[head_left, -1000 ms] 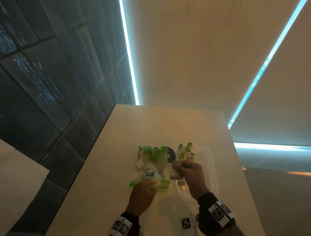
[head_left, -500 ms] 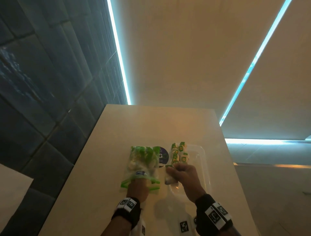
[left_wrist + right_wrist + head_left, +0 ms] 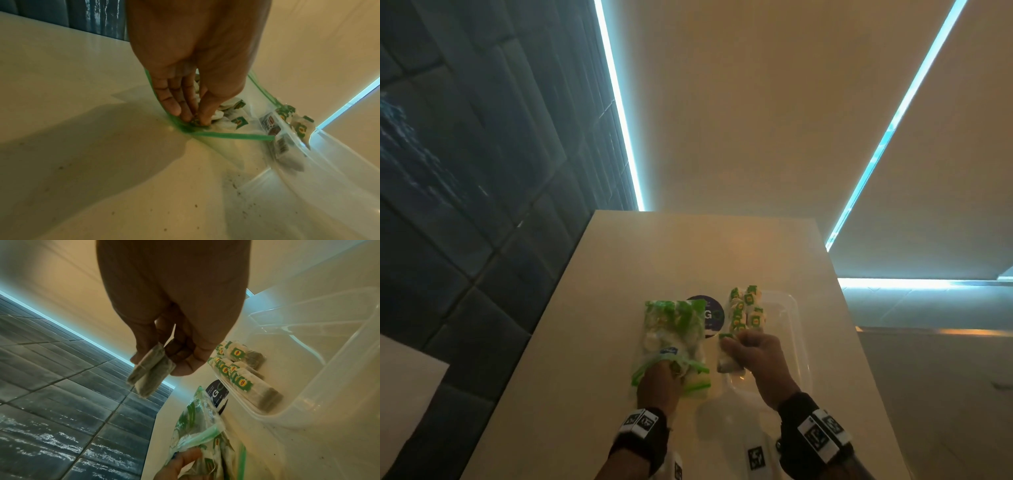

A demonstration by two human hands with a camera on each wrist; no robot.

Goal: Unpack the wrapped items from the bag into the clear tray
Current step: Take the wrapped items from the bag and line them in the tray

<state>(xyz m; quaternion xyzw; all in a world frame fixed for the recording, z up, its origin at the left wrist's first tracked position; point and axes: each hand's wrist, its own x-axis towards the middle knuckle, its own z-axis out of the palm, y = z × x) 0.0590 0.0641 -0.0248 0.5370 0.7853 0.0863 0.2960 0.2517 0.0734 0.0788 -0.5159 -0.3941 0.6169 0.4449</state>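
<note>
A clear zip bag (image 3: 671, 335) with a green seal lies on the pale table, full of wrapped tea bags. My left hand (image 3: 659, 385) reaches into its mouth, and its fingertips (image 3: 193, 116) pinch a wrapped tea bag (image 3: 218, 115) inside the bag (image 3: 236, 134). My right hand (image 3: 755, 356) holds a wrapped tea bag (image 3: 151, 371) pinched between thumb and fingers, above the near left edge of the clear tray (image 3: 794, 329). Several tea bags (image 3: 746, 311) stand in rows at the tray's far left; the same rows (image 3: 242, 379) show in the right wrist view inside the tray (image 3: 320, 369).
A dark round sticker (image 3: 709, 315) lies on the table (image 3: 688, 246) between bag and tray. A dark tiled floor (image 3: 465, 205) drops off past the table's left edge. Beyond the right edge lies a lower pale surface (image 3: 928, 308).
My left hand has pushed forward from the bag's seal into its mouth. My right hand with its tea bag has stayed over the tray's near left part.
</note>
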